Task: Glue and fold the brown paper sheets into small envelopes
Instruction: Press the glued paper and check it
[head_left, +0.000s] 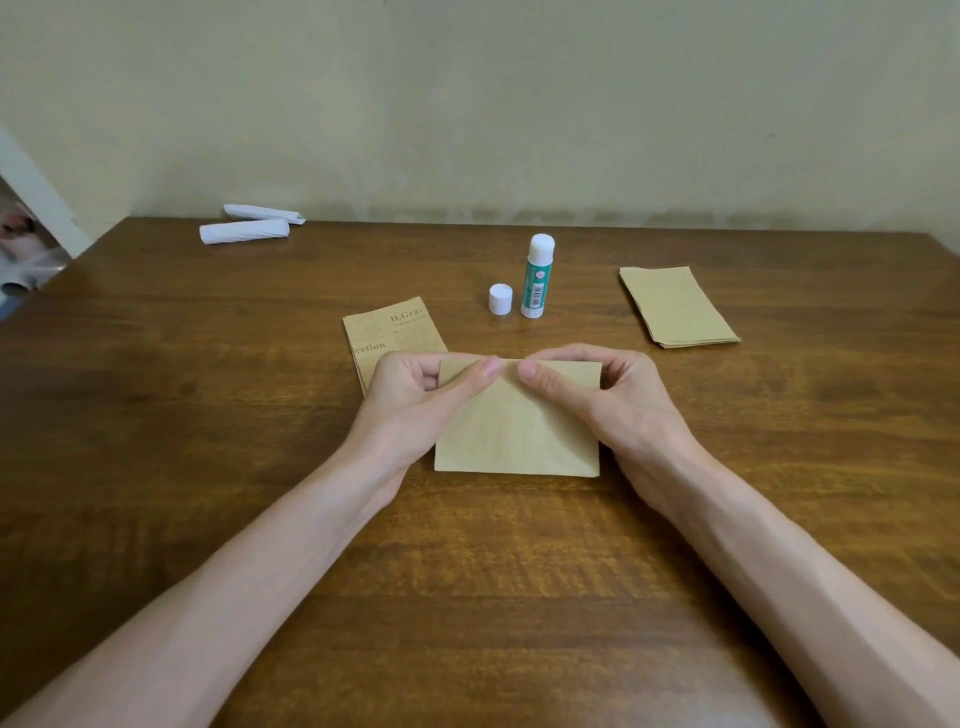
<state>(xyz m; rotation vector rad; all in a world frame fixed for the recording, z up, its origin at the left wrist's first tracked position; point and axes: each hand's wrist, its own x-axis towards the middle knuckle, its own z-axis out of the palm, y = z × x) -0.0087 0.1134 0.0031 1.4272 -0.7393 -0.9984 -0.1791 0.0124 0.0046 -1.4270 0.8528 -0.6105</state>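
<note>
Two bare forearms are seen reaching in from the near edge of the wooden table (208, 441). Between them, near the middle of the table, a folded brown paper (519, 431) is held. Whether its far edge is lifted off the wood cannot be told.

The paper's far edge is pinched on the left by the left hand (415, 395) and on the right by the right hand (608, 395). On each hand the thumb is pressed on top of the paper and the other fingers are curled round behind it. The two thumb tips are almost touching at the middle of that edge.

Just behind the left hand, a printed brown sheet (389, 332) is laid flat and is partly hidden by that hand. Farther back, a small white cap (500, 299) is stood just beside an upright glue stick (537, 275), which is uncapped. Well apart to the right, a stack of plain brown sheets (675, 306) is laid. At the far left, two white paper rolls (244, 230) are laid side by side near the wall.
</note>
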